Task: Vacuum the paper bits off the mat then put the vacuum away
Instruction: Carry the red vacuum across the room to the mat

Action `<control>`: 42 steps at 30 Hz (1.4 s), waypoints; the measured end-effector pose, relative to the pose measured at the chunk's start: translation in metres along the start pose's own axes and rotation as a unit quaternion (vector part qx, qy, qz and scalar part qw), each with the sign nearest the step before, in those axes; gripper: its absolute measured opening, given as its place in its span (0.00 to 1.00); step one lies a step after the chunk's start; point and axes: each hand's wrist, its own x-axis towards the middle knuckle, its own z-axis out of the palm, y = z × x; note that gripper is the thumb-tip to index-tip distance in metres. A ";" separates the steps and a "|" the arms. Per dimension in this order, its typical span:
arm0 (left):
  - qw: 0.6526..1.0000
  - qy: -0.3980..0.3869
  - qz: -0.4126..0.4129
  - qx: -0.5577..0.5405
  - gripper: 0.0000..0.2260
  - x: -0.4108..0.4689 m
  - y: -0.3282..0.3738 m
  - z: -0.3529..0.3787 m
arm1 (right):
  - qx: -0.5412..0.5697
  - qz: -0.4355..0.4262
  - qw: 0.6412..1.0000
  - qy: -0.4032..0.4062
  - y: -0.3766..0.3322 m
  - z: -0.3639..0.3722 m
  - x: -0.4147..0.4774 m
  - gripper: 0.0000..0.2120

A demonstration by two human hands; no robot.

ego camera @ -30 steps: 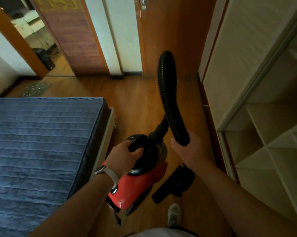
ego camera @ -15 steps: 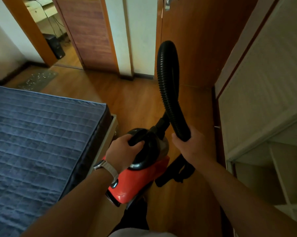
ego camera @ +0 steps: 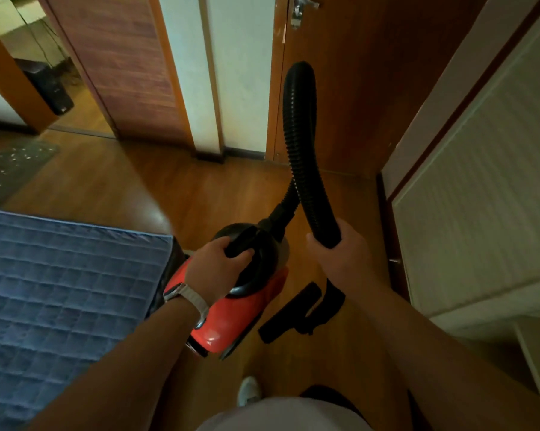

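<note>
1. Head view: left hand [ego camera: 214, 269] grips the black handle of the red vacuum [ego camera: 231, 315], carried above the wood floor [ego camera: 200, 194] beside the blue mattress [ego camera: 60, 281].
2. Right hand [ego camera: 340, 256] grips the black hose [ego camera: 302, 150], which loops upward; nozzle [ego camera: 293, 312] hangs below.
3. Mat [ego camera: 10, 166] with paper bits lies far left.

L wrist: pale watchband [ego camera: 188, 297]; 1 white shoe [ego camera: 248, 391].

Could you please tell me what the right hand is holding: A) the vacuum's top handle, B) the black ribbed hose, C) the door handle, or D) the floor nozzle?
B: the right hand is curled round the black ribbed hose; the left hand grips the vacuum's handle.
</note>
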 end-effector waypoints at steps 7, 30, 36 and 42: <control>0.999 0.022 -0.021 -0.016 0.10 0.107 0.010 -0.020 | 0.007 -0.027 0.999 -0.020 -0.027 0.031 0.109 0.09; 0.966 0.162 -0.188 -0.071 0.08 0.406 0.040 -0.062 | -0.024 -0.137 0.959 -0.247 -0.112 0.110 0.490 0.09; 0.957 0.162 -0.223 -0.092 0.10 0.491 -0.006 -0.094 | -0.065 -0.158 0.951 -0.259 -0.152 0.179 0.566 0.07; 0.960 0.148 -0.222 -0.090 0.11 0.596 -0.059 -0.152 | -0.079 -0.156 0.949 -0.262 -0.213 0.264 0.653 0.07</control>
